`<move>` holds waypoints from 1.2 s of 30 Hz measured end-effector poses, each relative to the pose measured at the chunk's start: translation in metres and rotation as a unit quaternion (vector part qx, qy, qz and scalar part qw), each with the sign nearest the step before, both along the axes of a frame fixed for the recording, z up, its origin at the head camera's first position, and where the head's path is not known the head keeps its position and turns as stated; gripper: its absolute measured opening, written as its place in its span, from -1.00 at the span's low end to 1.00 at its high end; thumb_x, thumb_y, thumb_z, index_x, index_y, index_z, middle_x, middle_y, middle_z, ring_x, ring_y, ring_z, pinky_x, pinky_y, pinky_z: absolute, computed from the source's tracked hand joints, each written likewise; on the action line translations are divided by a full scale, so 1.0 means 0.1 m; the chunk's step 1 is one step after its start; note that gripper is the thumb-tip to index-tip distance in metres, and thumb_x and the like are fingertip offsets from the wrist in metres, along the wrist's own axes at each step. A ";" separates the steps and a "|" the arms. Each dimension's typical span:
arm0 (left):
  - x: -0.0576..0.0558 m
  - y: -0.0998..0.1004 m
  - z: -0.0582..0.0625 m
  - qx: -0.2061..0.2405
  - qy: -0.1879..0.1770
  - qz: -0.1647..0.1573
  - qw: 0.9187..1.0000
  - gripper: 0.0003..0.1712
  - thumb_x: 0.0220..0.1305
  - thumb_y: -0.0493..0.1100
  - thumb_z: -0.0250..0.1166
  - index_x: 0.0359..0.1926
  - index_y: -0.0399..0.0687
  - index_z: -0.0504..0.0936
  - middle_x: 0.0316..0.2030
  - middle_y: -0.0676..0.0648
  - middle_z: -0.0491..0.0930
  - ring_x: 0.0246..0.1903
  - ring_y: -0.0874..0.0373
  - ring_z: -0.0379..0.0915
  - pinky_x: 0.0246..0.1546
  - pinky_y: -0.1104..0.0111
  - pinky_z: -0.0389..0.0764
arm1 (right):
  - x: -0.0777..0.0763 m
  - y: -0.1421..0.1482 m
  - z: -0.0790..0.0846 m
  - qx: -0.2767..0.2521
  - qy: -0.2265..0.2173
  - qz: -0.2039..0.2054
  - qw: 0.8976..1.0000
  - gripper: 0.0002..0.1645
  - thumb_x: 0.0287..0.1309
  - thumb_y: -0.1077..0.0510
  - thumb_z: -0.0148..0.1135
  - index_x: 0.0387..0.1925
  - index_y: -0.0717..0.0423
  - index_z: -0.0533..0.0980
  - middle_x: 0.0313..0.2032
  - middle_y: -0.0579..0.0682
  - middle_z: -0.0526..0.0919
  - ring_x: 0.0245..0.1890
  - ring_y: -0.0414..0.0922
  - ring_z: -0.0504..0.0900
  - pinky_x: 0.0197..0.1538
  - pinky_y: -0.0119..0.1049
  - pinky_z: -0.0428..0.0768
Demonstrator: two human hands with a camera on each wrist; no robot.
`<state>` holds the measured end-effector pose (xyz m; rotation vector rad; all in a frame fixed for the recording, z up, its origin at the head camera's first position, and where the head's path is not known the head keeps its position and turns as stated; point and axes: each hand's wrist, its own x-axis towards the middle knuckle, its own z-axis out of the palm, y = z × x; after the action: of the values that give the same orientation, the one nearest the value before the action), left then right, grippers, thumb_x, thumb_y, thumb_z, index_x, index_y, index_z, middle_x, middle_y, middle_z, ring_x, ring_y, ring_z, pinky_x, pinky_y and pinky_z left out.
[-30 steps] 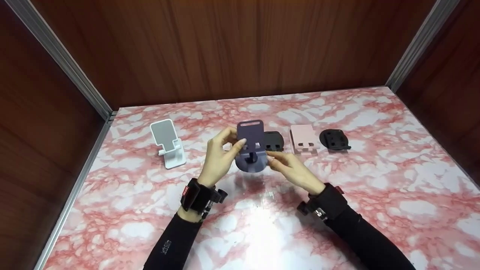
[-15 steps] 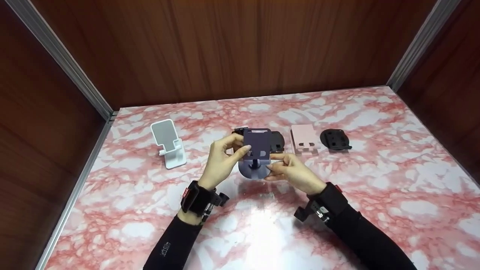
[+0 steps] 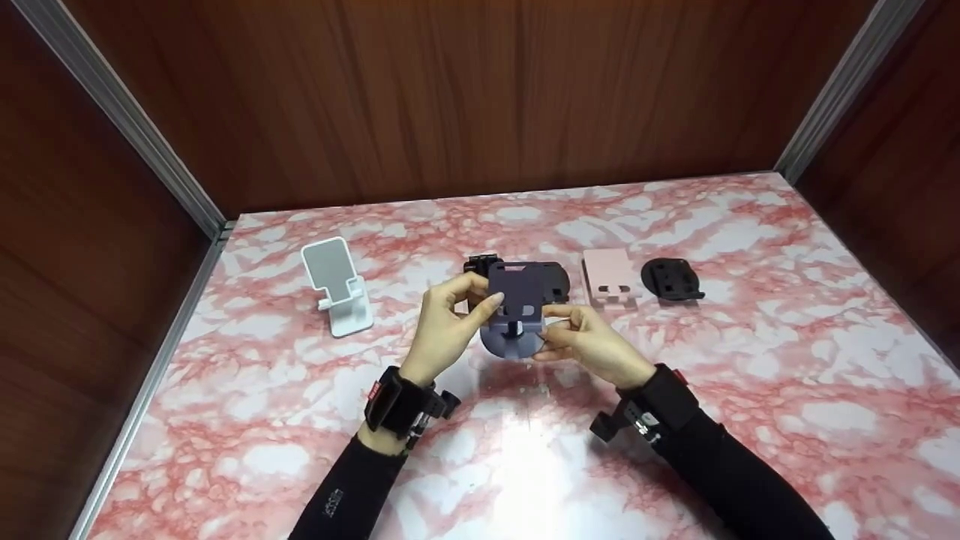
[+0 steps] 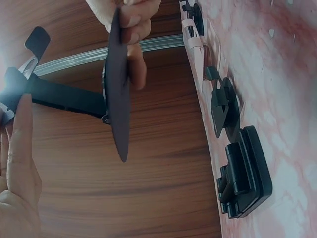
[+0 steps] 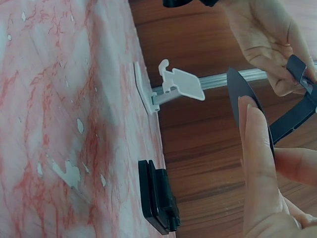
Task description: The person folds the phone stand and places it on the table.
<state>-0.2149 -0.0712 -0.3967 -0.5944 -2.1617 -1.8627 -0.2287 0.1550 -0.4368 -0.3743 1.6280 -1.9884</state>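
Holding the purple phone stand (image 3: 516, 289) unfolded above the surface (image 3: 300, 420), both hands pinch it: left hand (image 3: 444, 324) high, right hand (image 3: 589, 341) low. White stand (image 3: 329, 268), left, set up; pink stand (image 3: 608, 270), right, folded, apparently pending.

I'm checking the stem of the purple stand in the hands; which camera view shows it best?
The left wrist view: the stem shows side-on there, running to the round base. The head view shows only a short piece below the plate; the right wrist view shows a length near the picture's right edge.
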 end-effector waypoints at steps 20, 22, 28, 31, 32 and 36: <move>-0.04 0.02 0.01 -0.011 -0.027 -0.025 0.999 -0.75 0.37 -0.19 0.26 -0.43 -0.27 0.58 -0.52 0.07 0.50 -0.48 0.26 0.40 -0.34 0.47 0.52 | -0.03 0.01 -0.06 -0.002 0.036 -0.029 0.999 -0.61 0.30 0.50 -0.03 0.13 0.32 0.39 -0.18 -0.05 0.74 -0.28 -0.20 0.72 -0.06 -0.24 0.74; -0.04 0.03 0.02 -0.014 -0.026 -0.027 0.999 -0.75 0.36 -0.19 0.26 -0.44 -0.27 0.59 -0.52 0.07 0.51 -0.49 0.25 0.40 -0.38 0.47 0.54 | -0.03 0.01 -0.05 0.002 0.050 -0.031 0.998 -0.60 0.29 0.50 -0.02 0.16 0.36 0.38 -0.18 -0.05 0.75 -0.27 -0.20 0.72 -0.06 -0.23 0.74; -0.03 0.04 0.06 -0.009 -0.031 -0.036 0.999 -0.74 0.35 -0.21 0.27 -0.45 -0.31 0.58 -0.54 0.07 0.51 -0.54 0.26 0.44 -0.49 0.43 0.66 | -0.02 0.01 -0.03 0.039 0.098 -0.049 0.993 -0.56 0.29 0.48 0.01 0.20 0.47 0.33 -0.19 -0.10 0.76 -0.23 -0.22 0.72 -0.07 -0.23 0.74; -0.03 0.05 0.08 0.005 -0.047 -0.043 0.998 -0.73 0.36 -0.23 0.26 -0.45 -0.35 0.55 -0.55 0.07 0.52 -0.54 0.27 0.49 -0.49 0.31 0.73 | -0.02 0.02 -0.01 0.052 0.113 -0.062 0.990 -0.54 0.29 0.47 0.00 0.21 0.49 0.30 -0.17 -0.11 0.75 -0.24 -0.22 0.73 -0.06 -0.23 0.74; -0.03 0.05 0.08 0.010 -0.055 -0.047 0.997 -0.73 0.36 -0.24 0.26 -0.44 -0.36 0.54 -0.55 0.07 0.53 -0.53 0.27 0.51 -0.49 0.26 0.75 | -0.02 0.02 -0.01 0.055 0.117 -0.067 0.989 -0.54 0.28 0.47 0.00 0.21 0.50 0.30 -0.16 -0.11 0.74 -0.24 -0.22 0.73 -0.06 -0.24 0.74; -0.04 0.07 0.06 0.018 -0.077 -0.052 0.995 -0.71 0.37 -0.23 0.25 -0.45 -0.36 0.52 -0.56 0.06 0.53 -0.53 0.25 0.54 -0.47 0.19 0.76 | -0.03 0.03 0.00 0.064 0.127 -0.085 0.986 -0.53 0.28 0.48 -0.01 0.22 0.50 0.30 -0.15 -0.09 0.74 -0.24 -0.23 0.73 -0.07 -0.27 0.74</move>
<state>-0.2193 -0.0643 -0.3903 -0.5840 -2.2267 -2.0604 -0.2317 0.1577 -0.4373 -0.4697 1.9960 -2.0095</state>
